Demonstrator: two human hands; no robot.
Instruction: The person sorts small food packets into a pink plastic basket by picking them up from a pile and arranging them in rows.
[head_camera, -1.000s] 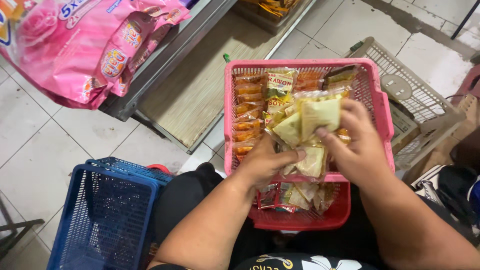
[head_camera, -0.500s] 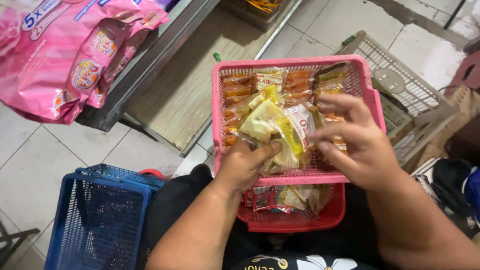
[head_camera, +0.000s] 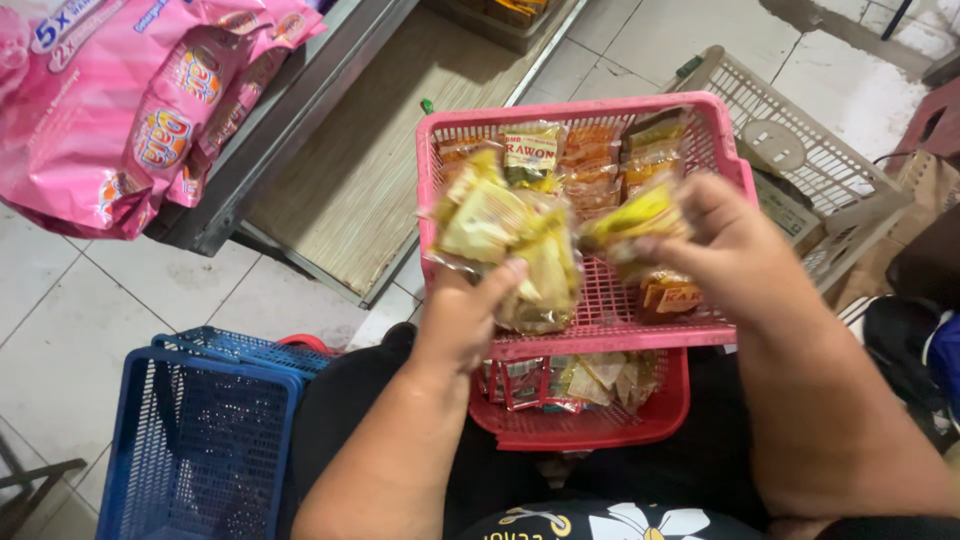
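A pink plastic basket (head_camera: 590, 338) rests on my lap, stacked on a red basket (head_camera: 600, 425). It holds rows of orange and yellow seasoning sachets (head_camera: 590, 160). My left hand (head_camera: 465, 315) grips a bunch of yellow-green sachets (head_camera: 505, 240) above the basket's near left side. My right hand (head_camera: 735, 250) pinches another yellow sachet (head_camera: 630, 215) over the basket's right half. More sachets (head_camera: 570, 378) lie in the red basket below.
A blue basket (head_camera: 195, 440) stands on the tiled floor at my lower left. Large pink packages (head_camera: 120, 110) sit upper left beside a low metal shelf with a wooden board (head_camera: 385, 170). A beige crate (head_camera: 800, 140) lies at right.
The single bunch held by both hands has been split: my left hand keeps most of it to the left, my right hand has pulled one sachet off to the right.
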